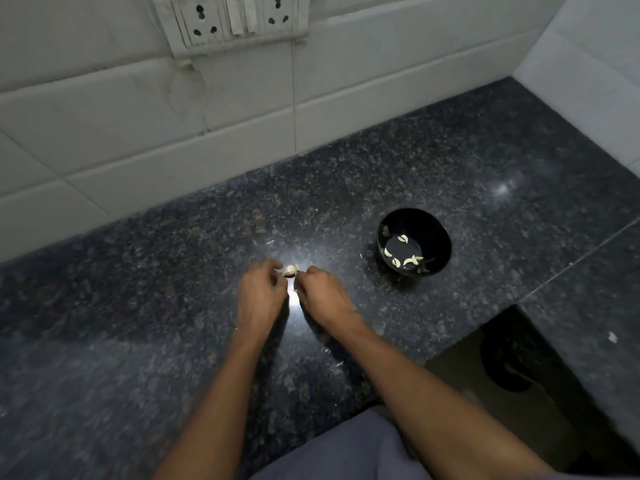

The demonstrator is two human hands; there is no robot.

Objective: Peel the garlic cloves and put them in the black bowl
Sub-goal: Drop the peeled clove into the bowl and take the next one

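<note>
Pinching garlic clove (290, 270) at frame centre between left hand (260, 292) and right hand (323, 294), long axis roughly left-right; black bowl (414, 241) well apart, centre right, holding peeled cloves (402, 254).

A pale garlic clove (290, 270), its papery skin partly on, is held just above the dark counter, left of the black bowl (437, 233). The round, glossy bowl stands upright, and several peeled, cream, crescent-shaped cloves (402, 239) lie scattered across its bottom.
</note>
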